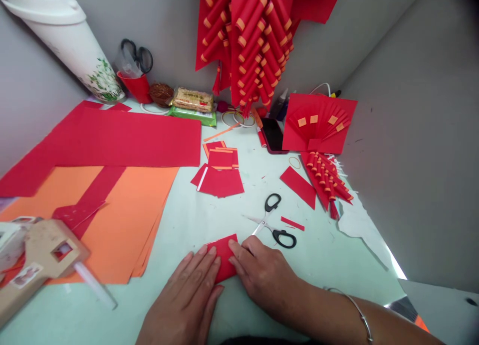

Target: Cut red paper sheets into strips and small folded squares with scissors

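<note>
A small piece of red paper (225,259) lies on the pale green tabletop, partly covered by both hands. My left hand (187,290) rests flat on its left side, fingers stretched out. At the paper's right edge is my right hand (264,270), its fingers curled and closed on that edge. Just beyond the right hand lie scissors (264,223) with black handles, their blades spread. One blade reaches down to the knuckles. A thin red paper strip (292,223) is beside the handles. Farther back, cut red and orange paper pieces (221,181) overlap in a small pile.
Large red sheets (142,138) and orange sheets (123,235) cover the left. A glue gun (48,250) lies at front left. Red paper firecracker decorations (258,41) hang at the back. A phone (274,134), a fan card (318,125) and a tall cup (71,46) stand around the edges.
</note>
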`<state>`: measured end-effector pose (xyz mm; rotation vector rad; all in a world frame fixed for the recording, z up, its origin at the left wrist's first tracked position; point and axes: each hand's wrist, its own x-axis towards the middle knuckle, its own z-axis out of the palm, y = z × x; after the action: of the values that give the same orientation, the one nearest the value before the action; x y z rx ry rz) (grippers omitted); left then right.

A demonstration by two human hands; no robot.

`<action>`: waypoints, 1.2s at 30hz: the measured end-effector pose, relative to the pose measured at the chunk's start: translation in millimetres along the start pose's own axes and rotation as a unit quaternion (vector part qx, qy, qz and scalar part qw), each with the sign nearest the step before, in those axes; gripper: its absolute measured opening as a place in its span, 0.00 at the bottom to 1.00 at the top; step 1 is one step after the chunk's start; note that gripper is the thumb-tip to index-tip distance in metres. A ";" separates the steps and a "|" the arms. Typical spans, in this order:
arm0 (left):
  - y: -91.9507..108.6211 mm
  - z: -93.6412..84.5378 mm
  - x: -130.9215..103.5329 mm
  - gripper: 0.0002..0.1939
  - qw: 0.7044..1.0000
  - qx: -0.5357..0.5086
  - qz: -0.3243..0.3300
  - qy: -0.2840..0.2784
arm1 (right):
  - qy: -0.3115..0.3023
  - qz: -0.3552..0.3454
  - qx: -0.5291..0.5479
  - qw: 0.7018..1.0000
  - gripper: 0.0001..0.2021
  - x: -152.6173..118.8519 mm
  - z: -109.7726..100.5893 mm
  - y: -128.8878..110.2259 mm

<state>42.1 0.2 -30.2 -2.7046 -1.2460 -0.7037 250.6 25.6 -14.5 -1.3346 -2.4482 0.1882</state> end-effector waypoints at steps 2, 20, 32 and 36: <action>-0.7 1.7 -0.8 0.18 1.000 0.010 0.007 -0.003 | 0.000 -0.003 -0.002 1.000 0.16 0.3 -0.4 -0.1; 0.9 -1.8 -2.5 0.28 0.995 0.070 0.060 -0.048 | -0.016 -0.003 -0.017 1.000 0.15 -0.3 -2.4 -1.0; 2.3 -9.0 -3.1 0.36 0.991 0.077 0.076 -0.077 | 0.009 -0.128 0.031 0.991 0.15 -0.3 -4.8 -1.0; 1.2 -8.0 -4.9 0.37 0.991 0.076 0.083 -0.072 | 0.033 -0.193 0.075 0.978 0.14 -0.8 -5.6 -4.3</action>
<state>37.2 -6.0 -25.1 -2.7302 -1.0382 -0.3841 249.6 22.3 -8.3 -0.7716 -2.5206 0.2208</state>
